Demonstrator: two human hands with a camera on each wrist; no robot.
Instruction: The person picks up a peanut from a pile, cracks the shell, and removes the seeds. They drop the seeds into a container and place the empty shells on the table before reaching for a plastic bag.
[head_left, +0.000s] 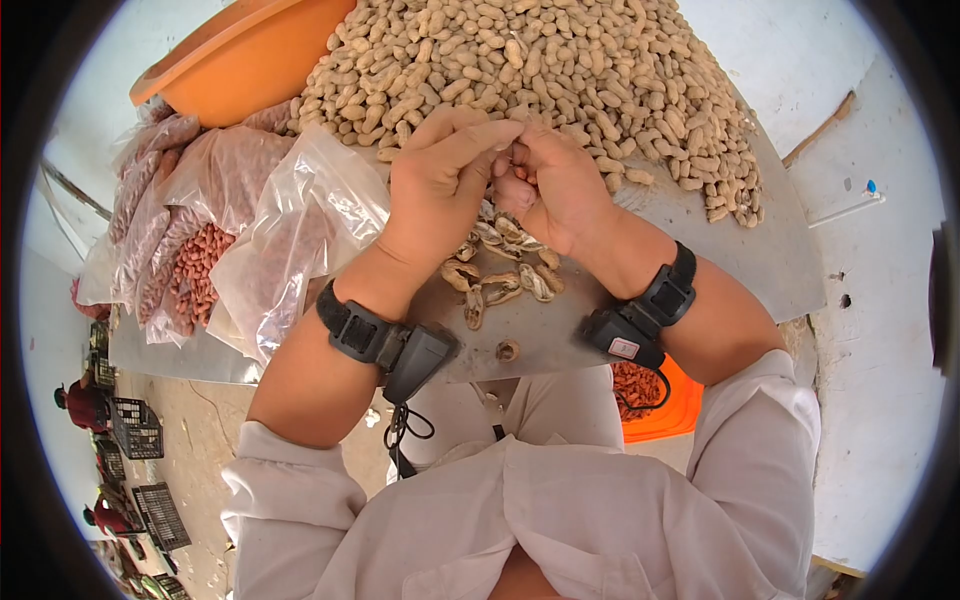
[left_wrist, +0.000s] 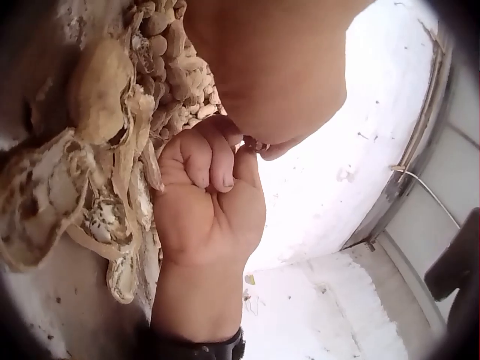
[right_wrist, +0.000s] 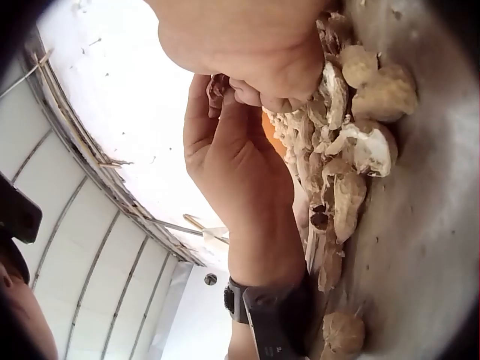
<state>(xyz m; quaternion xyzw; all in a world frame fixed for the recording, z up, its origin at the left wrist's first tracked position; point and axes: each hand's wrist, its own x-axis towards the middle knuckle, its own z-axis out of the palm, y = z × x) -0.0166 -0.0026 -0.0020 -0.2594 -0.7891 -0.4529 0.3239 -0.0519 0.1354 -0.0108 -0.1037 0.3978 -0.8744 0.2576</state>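
- White walls point(head_left: 878, 260) surround the room; far left, two people point(head_left: 86, 408) in red are near black crates point(head_left: 137, 428), at least two, on a pale floor point(head_left: 205, 450).
- Grey, smooth counter point(head_left: 770, 250), carrying everything nearby.
- Unshelled peanuts point(head_left: 560, 60), too many to count, heaped beyond the hands.
- Orange containers, two: a tilted basin point(head_left: 245, 60) at the heap's left, and a tub point(head_left: 688, 395) below the counter's near edge, holding reddish pieces.
- Clear bags point(head_left: 225, 175), at least three, overlapping on the left, packed with red kernels point(head_left: 200, 275).
- Both forearms reach forward and converge, hands meeting before the heap. Left hand point(head_left: 435, 185): narrow grip, thumb and finger pinching a dark reddish piece point(right_wrist: 218, 86), blurred. Right hand point(head_left: 568, 192): fingers curled inward around palm kernels point(head_left: 524, 176), at least two.
- Broken shells point(head_left: 537, 282), roughly ten, scattered beneath the hands; one lone shell point(head_left: 508, 350) nearer the edge.
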